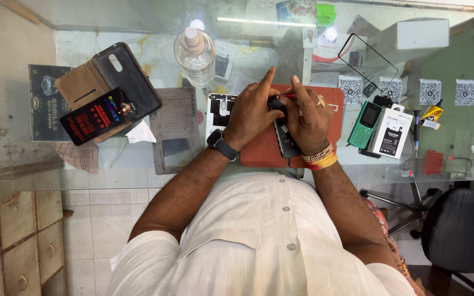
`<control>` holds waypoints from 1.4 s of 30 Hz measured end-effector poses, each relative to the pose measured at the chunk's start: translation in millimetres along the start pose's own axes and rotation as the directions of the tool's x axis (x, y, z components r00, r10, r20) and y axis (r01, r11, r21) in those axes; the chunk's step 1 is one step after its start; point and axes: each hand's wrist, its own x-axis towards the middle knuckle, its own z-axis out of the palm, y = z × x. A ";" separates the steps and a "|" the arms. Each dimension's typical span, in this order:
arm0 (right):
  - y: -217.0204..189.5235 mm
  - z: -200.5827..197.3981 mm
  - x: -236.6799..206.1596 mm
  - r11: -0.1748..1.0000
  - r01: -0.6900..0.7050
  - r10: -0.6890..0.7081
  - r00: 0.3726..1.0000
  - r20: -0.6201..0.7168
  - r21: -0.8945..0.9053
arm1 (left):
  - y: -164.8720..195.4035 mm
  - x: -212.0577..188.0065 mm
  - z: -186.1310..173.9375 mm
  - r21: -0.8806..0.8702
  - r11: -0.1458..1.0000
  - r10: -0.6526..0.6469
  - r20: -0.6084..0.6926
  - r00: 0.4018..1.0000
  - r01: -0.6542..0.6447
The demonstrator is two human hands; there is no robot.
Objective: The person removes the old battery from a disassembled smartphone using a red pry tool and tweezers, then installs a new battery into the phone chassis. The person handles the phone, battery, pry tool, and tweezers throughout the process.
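Note:
A dark opened phone [284, 137] lies over a red-brown work mat [259, 151] on the glass table [39, 164]. My left hand [250, 112], with a dark watch on its wrist, grips the phone's upper end, its index finger stretched out. My right hand [305, 118], wearing a ring and orange-gold bangles, presses against the left hand over the phone. It pinches a thin red-handled tool [287, 96] at the phone's top. The part of the phone under my fingers is hidden.
A white phone back cover [220, 109] lies just left of my left hand, beside a grey perforated mat [176, 123]. A clear bottle [194, 52] and a brown wallet case [111, 82] are further left. A green keypad phone [365, 124] and a white box [391, 132] lie right. A black chair [462, 230] stands lower right.

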 end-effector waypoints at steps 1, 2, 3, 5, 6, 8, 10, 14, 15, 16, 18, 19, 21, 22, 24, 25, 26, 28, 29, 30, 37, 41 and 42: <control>-0.9 -0.3 0.6 1.000 -0.001 0.001 1.000 -0.002 0.002 | -0.2 0.1 0.2 0.001 1.000 0.000 -0.001 1.000 0.000; -1.9 -1.2 1.5 1.000 -0.007 0.007 1.000 0.009 -0.025 | -0.4 0.3 0.3 0.002 1.000 -0.001 -0.001 1.000 0.001; -3.0 -2.4 2.7 0.999 -0.012 0.013 1.000 0.020 -0.052 | -0.5 0.4 0.5 0.003 1.000 -0.001 -0.002 1.000 0.001; -5.4 -5.0 5.9 0.998 0.005 -0.002 0.999 0.042 -0.069 | -0.3 0.8 0.8 0.013 1.000 0.013 -0.011 1.000 -0.013; -6.2 -6.8 7.7 0.998 0.025 -0.022 0.998 0.053 -0.060 | 0.2 0.8 1.1 0.017 1.000 0.020 -0.015 1.000 -0.020; -7.6 -8.6 11.8 0.999 0.040 -0.038 0.997 0.071 -0.026 | 0.5 0.8 1.7 0.020 1.000 0.013 -0.011 1.000 -0.013; -7.9 -7.2 16.5 0.999 0.032 -0.034 0.996 0.086 0.030 | 1.0 1.3 1.5 0.025 1.000 0.001 -0.009 1.000 -0.001; -5.4 -7.8 21.5 0.971 -0.035 -0.009 0.983 0.182 0.237 | 2.3 1.0 1.1 0.000 0.999 -0.032 -0.012 0.999 0.032; -4.9 -7.3 21.5 0.972 -0.022 -0.021 0.984 0.176 0.236 | 2.3 1.2 1.1 -0.015 0.999 -0.038 -0.013 0.999 0.038; -4.5 -6.3 21.2 0.972 -0.009 -0.031 0.985 0.167 0.234 | 2.1 1.5 0.8 -0.006 0.998 -0.056 -0.005 0.998 0.056; -5.2 -2.6 18.8 0.970 -0.045 0.009 0.989 0.148 0.239 | 2.0 0.9 1.5 0.011 0.996 -0.093 0.015 0.996 0.093; -5.0 -1.5 18.0 0.969 -0.062 0.029 0.990 0.138 0.240 | 2.0 1.0 1.8 0.007 0.997 -0.075 0.012 0.997 0.075; -5.7 0.9 15.3 0.951 -0.096 0.063 0.991 0.120 0.295 | 1.6 -0.2 2.1 0.000 0.999 -0.043 0.004 0.999 0.043; -5.6 1.7 14.8 0.940 -0.110 0.077 0.991 0.112 0.323 | 1.3 0.1 1.8 0.004 1.000 -0.015 -0.018 1.000 0.015; -5.2 0.7 13.3 0.938 -0.103 0.059 0.988 0.141 0.332 | 1.4 -1.3 2.0 0.011 0.999 0.037 -0.059 0.998 -0.036; -4.9 -0.2 12.8 0.937 -0.102 0.052 0.987 0.154 0.333 | 1.5 -1.4 2.1 0.014 1.000 0.017 -0.050 0.999 -0.016; -4.6 -0.3 12.6 0.954 -0.076 0.038 0.990 0.133 0.292 | 1.7 -0.7 2.1 0.018 1.000 -0.001 -0.042 0.999 0.002; -5.4 1.4 12.2 0.978 -0.026 0.007 0.996 0.094 0.206 | 2.6 0.2 2.2 0.017 1.000 -0.025 -0.025 0.999 0.026; -5.7 1.7 12.1 0.973 -0.045 0.025 0.996 0.088 0.227 | 2.9 0.2 2.1 0.013 0.999 -0.032 -0.016 0.999 0.032; -6.4 2.2 11.7 0.967 -0.063 0.043 0.996 0.083 0.249 | 3.3 -0.2 2.0 0.008 0.999 -0.040 -0.009 0.999 0.040; -9.7 1.6 3.7 0.989 0.020 -0.029 0.998 0.061 0.144 | 4.8 -5.6 4.4 0.073 0.996 0.063 -0.081 0.995 -0.057; -5.5 3.3 -1.8 0.969 -0.124 0.113 0.992 0.064 0.215 | 5.4 -6.2 4.7 0.030 0.997 0.067 -0.076 0.995 -0.065; -4.7 2.3 -4.1 0.970 -0.137 0.127 0.990 0.065 0.202 | 6.0 -6.9 5.3 0.023 0.999 0.050 -0.059 0.997 -0.048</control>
